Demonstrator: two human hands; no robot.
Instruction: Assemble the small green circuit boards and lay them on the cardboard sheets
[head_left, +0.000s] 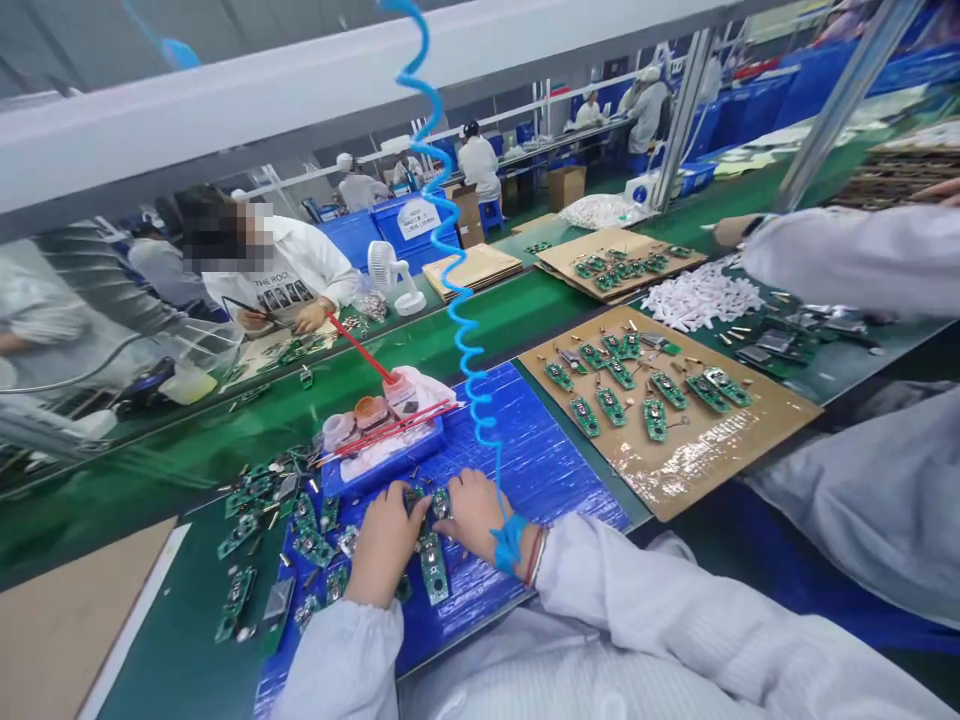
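Green circuit boards (pixel 442 503): apparently pinching one in left hand (pixel 388 535), another in right hand (pixel 474 512). Seemingly working mid-batch, leaving loose boards (pixel 312 545) at left; not telling finished from unfinished.

There are more than twenty circuit boards (pixel 433 572), one blue mat (pixel 551 460) and one white fan (pixel 383 265).

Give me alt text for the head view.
A person's left hand and right hand touch green circuit boards over a blue mat; a coiled blue cord runs to the right wrist. More boards lie on a brown sheet at right.
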